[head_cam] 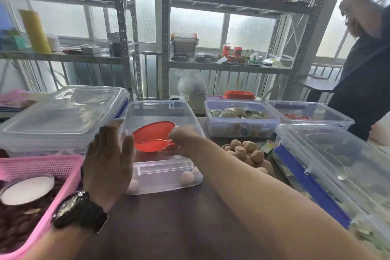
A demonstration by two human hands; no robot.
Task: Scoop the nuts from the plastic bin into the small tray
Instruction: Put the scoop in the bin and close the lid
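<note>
Step in hand: scooping; the red scoop (153, 136) is low inside the clear plastic bin (162, 172).
Right hand (185, 139): clenched on the scoop's handle.
Left hand (107, 160): open, flat against the bin's left wall.
Nuts (187, 177): few remain, below the right hand, at the bin's near wall.
Small tray (226, 145): right of the right forearm, heaped with nuts.
Next move: probably gather the remaining nuts, then lift rightward to the tray.

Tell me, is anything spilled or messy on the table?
Nothing is spilled. The nuts sit heaped in their small tray, piled above the rim. The clear bin holds just a few nuts, and the right hand holds a red scoop inside it.
</note>
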